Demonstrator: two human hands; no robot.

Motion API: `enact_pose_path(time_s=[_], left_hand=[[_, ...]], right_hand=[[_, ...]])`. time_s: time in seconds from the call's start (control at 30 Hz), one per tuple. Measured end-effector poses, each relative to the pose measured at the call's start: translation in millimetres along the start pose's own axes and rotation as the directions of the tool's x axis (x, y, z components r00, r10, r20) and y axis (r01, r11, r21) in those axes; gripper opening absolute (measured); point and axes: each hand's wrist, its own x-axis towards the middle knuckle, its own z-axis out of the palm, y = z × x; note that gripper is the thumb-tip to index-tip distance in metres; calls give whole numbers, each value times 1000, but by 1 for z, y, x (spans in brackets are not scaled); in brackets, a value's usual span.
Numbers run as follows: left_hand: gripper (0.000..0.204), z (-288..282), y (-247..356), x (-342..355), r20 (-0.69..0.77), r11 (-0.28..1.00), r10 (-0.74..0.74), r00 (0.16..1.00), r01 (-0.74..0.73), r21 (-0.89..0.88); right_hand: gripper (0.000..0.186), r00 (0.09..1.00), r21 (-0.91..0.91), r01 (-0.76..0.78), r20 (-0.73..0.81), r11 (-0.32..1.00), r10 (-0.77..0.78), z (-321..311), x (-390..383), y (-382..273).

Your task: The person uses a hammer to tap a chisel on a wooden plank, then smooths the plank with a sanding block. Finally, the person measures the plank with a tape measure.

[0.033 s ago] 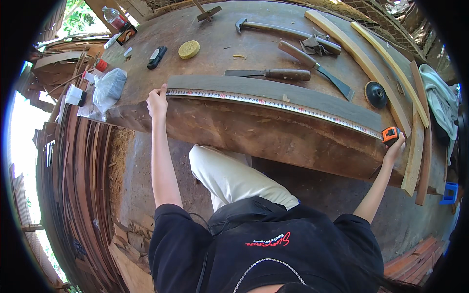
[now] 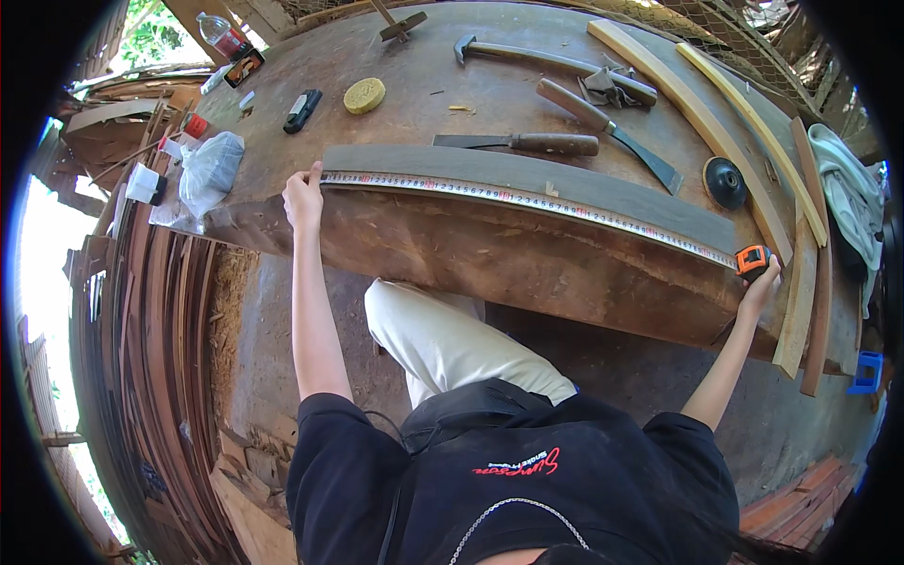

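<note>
A grey wooden board (image 2: 395, 158) lies along the near edge of the workbench. The white blade of a tape measure (image 2: 527, 198) is stretched along the board's near edge, from one end to the other. At the left end, my left hand (image 2: 302, 200) pinches the tip of the blade against the board; its fingertips are partly hidden. My right hand (image 2: 761, 286) is closed round the orange and black tape case (image 2: 752, 260) at the board's right end. Just beyond the board lies a wooden-handled chisel (image 2: 556, 144), touched by neither hand.
A second chisel (image 2: 650, 155), a claw hammer (image 2: 527, 56), a black rubber cup-shaped piece (image 2: 725, 182) and a yellow round block (image 2: 364, 95) lie on the workbench (image 2: 377, 42). Long wooden strips (image 2: 697, 104) line the right side. A plastic bag (image 2: 211, 169) sits at left.
</note>
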Motion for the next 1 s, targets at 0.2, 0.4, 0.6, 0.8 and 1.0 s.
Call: enact_pose_path(time_s=[0.2,0.4,0.6,0.8,1.0], left_hand=[[57,1,-4,0,-44,999,41,998,-41,-7],[59,1,0,-1,-32,998,52,998,-52,19],[52,-3,-4,6,36,997,17,999,-20,81],[55,0,-4,17,55,992,82,995,-86,89],[57,-6,-2,25,37,989,119,992,-121,78]], right_hand=[[41,999,-11,5,-37,1000,-5,6,-6,-9],[41,999,12,25,-24,1000,-25,1,-3,-3],[41,1000,11,28,-10,1000,-28,6,-8,-9],[41,998,-58,60,-33,997,-62,4,-3,-6],[41,993,-33,94,-65,995,-96,7,-6,-20]])
